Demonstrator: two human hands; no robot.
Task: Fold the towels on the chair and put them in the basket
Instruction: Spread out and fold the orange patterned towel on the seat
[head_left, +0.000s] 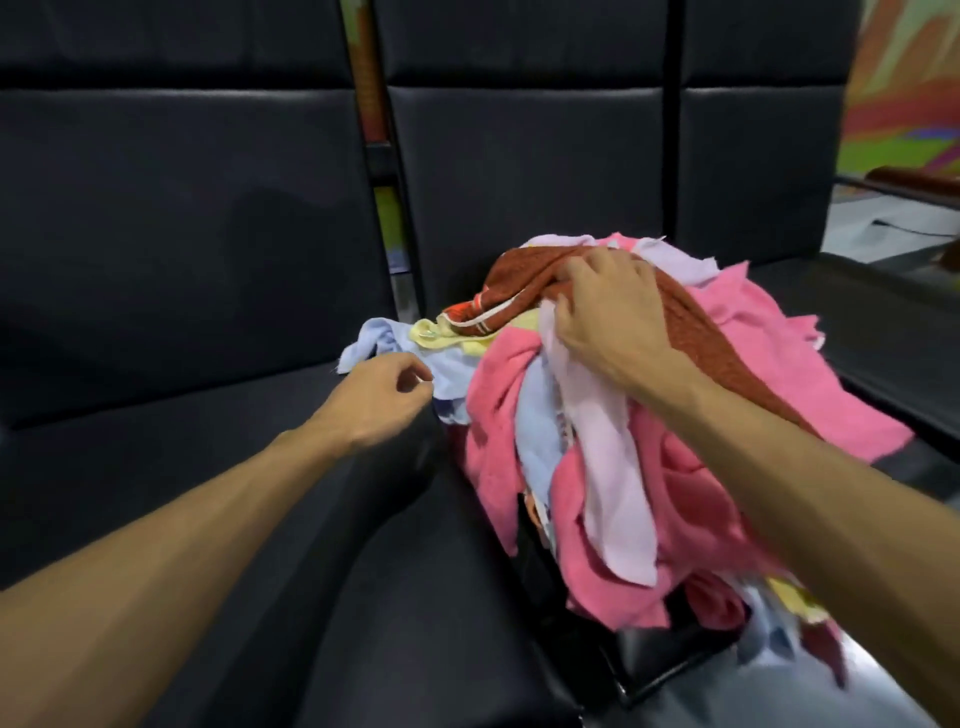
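A heap of loose towels (519, 415) in pink, lilac, pale blue and yellow lies on the middle black chair seat (363, 571). Draped over its top is a rust-red towel (691, 332). My right hand (608, 317) lies on top of the heap with its fingers curled into the rust-red towel. My left hand (384, 395) hovers at the heap's left edge, fingers loosely curled beside a pale blue towel (379, 338); whether it pinches the cloth I cannot tell. No basket is in view.
Three black padded chairs stand in a row, with the left seat (156, 415) bare. A dark armrest (893, 332) runs along the right of the heap. Several towels hang over the seat's front edge at lower right (789, 634).
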